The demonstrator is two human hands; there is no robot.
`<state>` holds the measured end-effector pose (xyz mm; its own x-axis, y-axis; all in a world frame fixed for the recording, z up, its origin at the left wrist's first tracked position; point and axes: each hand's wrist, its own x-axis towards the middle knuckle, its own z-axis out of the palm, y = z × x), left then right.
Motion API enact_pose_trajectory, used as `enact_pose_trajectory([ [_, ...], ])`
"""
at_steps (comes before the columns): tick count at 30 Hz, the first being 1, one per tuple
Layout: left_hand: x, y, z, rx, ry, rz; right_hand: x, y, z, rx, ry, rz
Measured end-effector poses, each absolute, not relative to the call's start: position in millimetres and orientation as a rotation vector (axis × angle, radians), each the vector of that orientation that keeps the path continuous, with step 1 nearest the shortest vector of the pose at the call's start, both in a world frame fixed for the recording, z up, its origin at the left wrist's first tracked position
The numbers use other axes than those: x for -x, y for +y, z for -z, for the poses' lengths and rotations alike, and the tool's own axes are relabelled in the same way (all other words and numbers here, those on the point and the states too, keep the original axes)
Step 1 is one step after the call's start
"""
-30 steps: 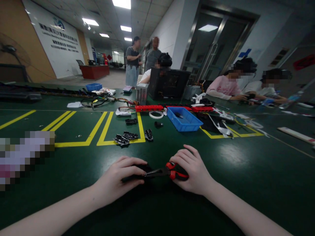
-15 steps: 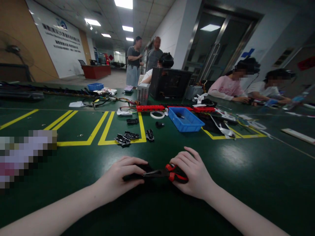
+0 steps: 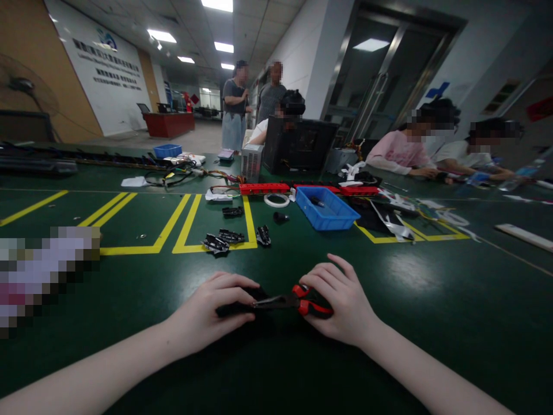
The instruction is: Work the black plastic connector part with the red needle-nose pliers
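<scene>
My left hand (image 3: 207, 314) is curled over a small black part (image 3: 235, 305) that rests on the green table (image 3: 410, 300). My right hand (image 3: 341, 300) grips red-handled pliers (image 3: 294, 301), whose dark jaws point left and meet the black part under my left fingers. Both hands lie low on the table near its front edge, almost touching. Most of the black part is hidden by my fingers.
Several small black parts (image 3: 222, 239) lie on the yellow floor-style lines (image 3: 185, 225) ahead. Farther back are a blue bin (image 3: 327, 208), a red strip (image 3: 263, 188), a tape ring (image 3: 276, 200), cables and a black case (image 3: 298, 145). People sit at the right and stand behind.
Hands and pliers stay in nearly the same place; only the view shifts slightly.
</scene>
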<state>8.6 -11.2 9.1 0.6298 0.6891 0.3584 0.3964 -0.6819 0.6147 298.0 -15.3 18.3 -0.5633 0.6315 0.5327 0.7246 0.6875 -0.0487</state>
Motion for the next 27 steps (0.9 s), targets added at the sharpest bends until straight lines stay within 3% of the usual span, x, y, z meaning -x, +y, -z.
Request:
enact_pose_trajectory([
  [27, -8.2, -10.3, -5.9, -2.366, 0.806, -0.852, -300.8, -11.5, -20.1, 1.027, -2.421, 0.223],
])
